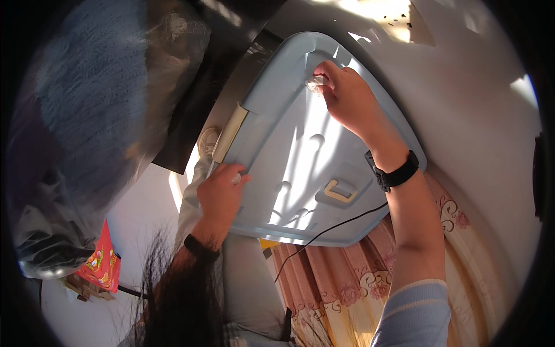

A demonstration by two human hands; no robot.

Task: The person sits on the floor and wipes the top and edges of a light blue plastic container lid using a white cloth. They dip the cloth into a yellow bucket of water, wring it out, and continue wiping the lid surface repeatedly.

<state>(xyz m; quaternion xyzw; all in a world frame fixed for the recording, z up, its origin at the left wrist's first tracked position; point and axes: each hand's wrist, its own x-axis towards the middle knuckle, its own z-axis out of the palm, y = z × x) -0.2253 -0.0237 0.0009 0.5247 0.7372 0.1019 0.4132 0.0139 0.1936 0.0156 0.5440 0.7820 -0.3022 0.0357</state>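
Both of my hands are on the pale blue plastic lid (300, 156), which I hold tilted up in front of me, its ribbed underside facing me. Far left hangs a fluffy blue blanket (87, 87) inside a clear plastic bag (173, 52), with a red snack packet (103, 260) lower down, all well apart from the work. My left hand (219, 199) is closed on the lid's left edge, fingers curled over the rim just below the cream latch (230, 133); that grip carries the weight. A second cream latch (340, 191) sits near the lid's lower middle. A thin black cable (335, 226) runs across the lower rim. My right hand (347, 95), with a black wrist band (396, 172), presses a small crumpled white cloth or wipe (316, 82) between its fingertips against the lid's upper corner. Behind my right forearm hangs a pink flowered curtain (347, 283).

I judge this to be the wiping stage, at the top corner. Next move calls for steady left-hand bracing while the wipe travels down the ribs, without flexing the lid.
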